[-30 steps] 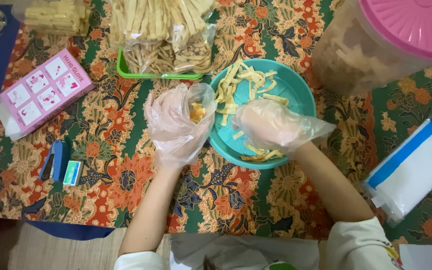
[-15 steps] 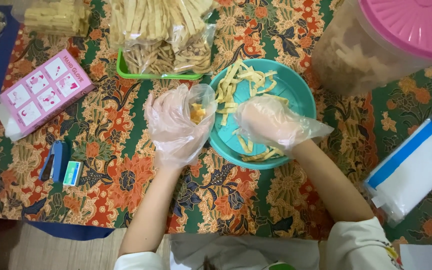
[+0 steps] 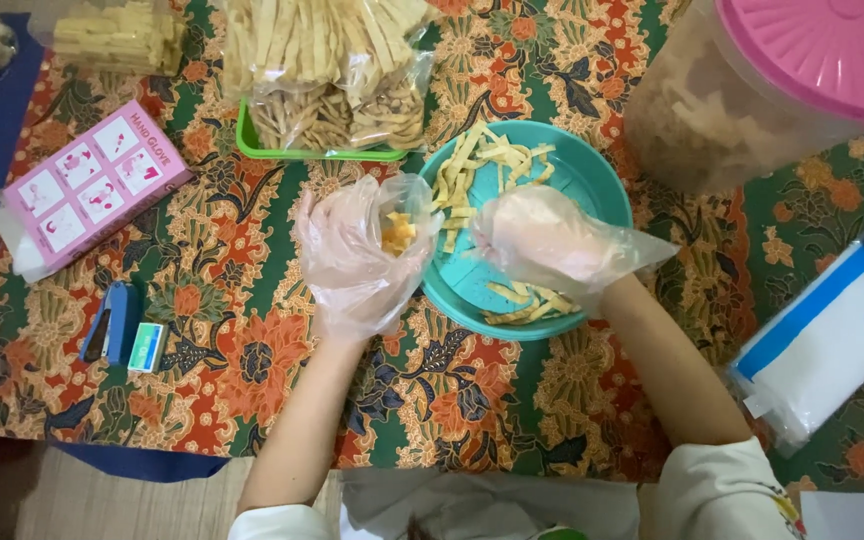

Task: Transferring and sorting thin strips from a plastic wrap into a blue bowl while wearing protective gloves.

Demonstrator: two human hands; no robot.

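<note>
Two hands in loose clear plastic gloves are seen from above at a surface (image 3: 252,400) covered with a floral batik cloth. The left hand (image 3: 357,250) is cupped palm-up beside a teal plate (image 3: 607,195), its fingers (image 3: 322,215) curled loosely around a small heap of yellow snack pieces (image 3: 398,232). The right hand (image 3: 542,240) is held over the middle of the plate, fingers drawn together and pointing toward the left palm; whether anything is pinched between them cannot be told through the crumpled glove.

Compared with a second ago, little has changed: the right hand has been shifted only slightly above the plate, and the heap in the left palm looks much the same. The gathering of pieces therefore appears to be mid-course rather than finished.

Pale fried strips (image 3: 477,165) remain scattered on the far side of the plate, with a few more at its near rim. Behind it, bagged strips are stacked in a green tray (image 3: 252,145). A large clear jar with a pink lid (image 3: 822,50) stands to the right, a pink glove box (image 3: 92,185) and a blue stapler (image 3: 112,322) to the left.
</note>
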